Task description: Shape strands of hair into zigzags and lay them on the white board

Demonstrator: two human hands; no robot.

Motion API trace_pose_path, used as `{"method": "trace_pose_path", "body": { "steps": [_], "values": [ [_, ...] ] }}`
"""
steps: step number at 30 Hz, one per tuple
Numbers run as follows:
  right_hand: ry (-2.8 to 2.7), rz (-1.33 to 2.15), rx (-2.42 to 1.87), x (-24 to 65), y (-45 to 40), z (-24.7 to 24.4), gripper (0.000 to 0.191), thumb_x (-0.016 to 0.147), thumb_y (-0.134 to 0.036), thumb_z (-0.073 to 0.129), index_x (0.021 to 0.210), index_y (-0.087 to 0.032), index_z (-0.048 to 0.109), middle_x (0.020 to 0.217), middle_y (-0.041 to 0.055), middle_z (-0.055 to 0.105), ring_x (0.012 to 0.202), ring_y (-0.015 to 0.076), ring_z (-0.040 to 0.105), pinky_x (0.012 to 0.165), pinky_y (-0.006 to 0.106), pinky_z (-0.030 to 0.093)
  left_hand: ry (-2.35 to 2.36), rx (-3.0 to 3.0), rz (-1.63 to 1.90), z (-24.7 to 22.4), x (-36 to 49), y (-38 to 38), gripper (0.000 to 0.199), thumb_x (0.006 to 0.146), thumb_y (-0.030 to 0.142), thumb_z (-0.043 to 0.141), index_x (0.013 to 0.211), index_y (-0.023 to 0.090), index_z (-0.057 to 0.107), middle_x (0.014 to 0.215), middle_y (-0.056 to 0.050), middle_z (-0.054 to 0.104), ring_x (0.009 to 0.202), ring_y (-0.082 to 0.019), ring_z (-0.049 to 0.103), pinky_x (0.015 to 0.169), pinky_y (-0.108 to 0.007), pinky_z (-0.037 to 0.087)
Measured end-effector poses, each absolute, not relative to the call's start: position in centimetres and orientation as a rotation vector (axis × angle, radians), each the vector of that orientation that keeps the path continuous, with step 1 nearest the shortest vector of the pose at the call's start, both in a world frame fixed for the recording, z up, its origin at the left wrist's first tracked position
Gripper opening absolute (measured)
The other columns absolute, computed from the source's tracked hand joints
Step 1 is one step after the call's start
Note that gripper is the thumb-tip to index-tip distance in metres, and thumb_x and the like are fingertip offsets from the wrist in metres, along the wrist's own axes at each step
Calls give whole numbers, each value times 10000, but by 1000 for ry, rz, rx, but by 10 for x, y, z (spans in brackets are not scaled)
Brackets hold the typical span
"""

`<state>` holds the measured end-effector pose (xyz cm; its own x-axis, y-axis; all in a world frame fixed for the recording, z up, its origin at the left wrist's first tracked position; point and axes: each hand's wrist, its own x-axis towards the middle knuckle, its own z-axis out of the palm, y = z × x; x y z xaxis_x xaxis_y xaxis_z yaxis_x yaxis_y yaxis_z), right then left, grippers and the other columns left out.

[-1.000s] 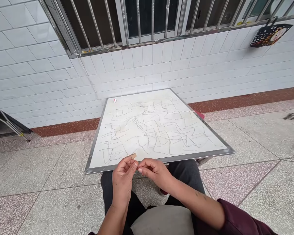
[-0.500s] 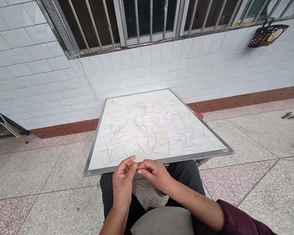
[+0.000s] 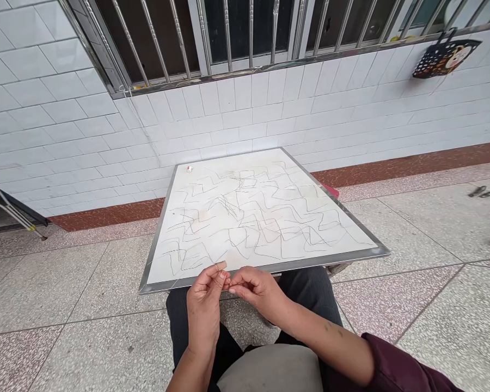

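Note:
My left hand [image 3: 206, 294] is closed at the near edge of a white table [image 3: 212, 239] with a grey metal rim. Its fingertips pinch a thin wire, and a small tan piece [image 3: 221, 265] shows at its index finger. Close by on the right, my right hand [image 3: 255, 288] is closed too, thumb and index finger pressed together near the left fingertips; what they grip is too small to make out. Many thin, dark bent wires [image 3: 265, 218] lie spread over the tabletop.
A small red and white object [image 3: 189, 169] sits at the table's far left corner. Behind stands a white tiled wall with a barred window. A patterned bag [image 3: 445, 59] hangs at the upper right. My knees are under the near edge.
The fingertips of my hands have shifted slightly; the left thumb sits a little further left and the gap between the hands' fingertips looks slightly wider. The wires on the table have not moved.

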<state>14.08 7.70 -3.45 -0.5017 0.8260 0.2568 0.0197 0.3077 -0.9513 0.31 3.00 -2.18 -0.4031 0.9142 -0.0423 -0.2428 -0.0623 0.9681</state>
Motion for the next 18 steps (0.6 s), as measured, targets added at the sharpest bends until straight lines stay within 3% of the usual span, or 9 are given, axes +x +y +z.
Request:
{"method": "trace_pose_path", "body": {
  "steps": [4,18],
  "values": [
    [-1719,1388,-769,141,77,-34,179,858,-386,657,809,-215,675,781,5,686,702,143,604,649,258,460,1293,780,1655,-23,3,31,283,743,351,782,969,184,745,776,-21,701,726,-153,627,752,-292,506],
    [-2050,852,-601,146,80,-38,237,972,-370,540,836,-222,664,761,17,677,729,157,576,698,290,454,1352,843,1582,-13,4,26,231,740,390,777,841,183,753,675,1,651,655,-132,565,681,-257,477]
  ]
}}
